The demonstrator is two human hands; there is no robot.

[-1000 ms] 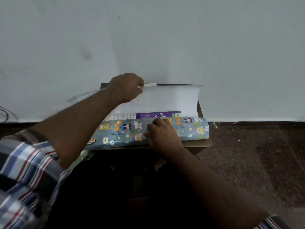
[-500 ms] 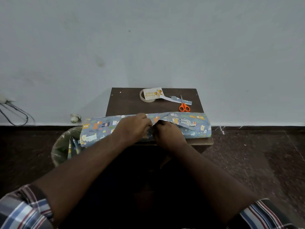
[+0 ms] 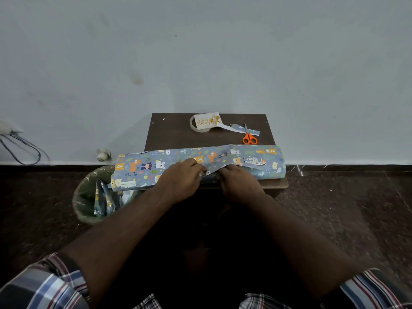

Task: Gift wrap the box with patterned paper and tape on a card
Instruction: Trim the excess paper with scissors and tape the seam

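Now both hands, the left hand [image 3: 180, 181] and the right hand [image 3: 238, 182], are pinching the paper [image 3: 256, 161] over the hidden box at the table's [image 3: 169, 132] near edge, and pulling it tight should be helping the tape [image 3: 200, 128] stick.

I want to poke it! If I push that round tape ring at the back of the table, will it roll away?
Probably not: the tape ring seems to lie flat on the table, so it would likely slide. The birthday card resting on it would probably slip off. It looks hollow, so likely light.
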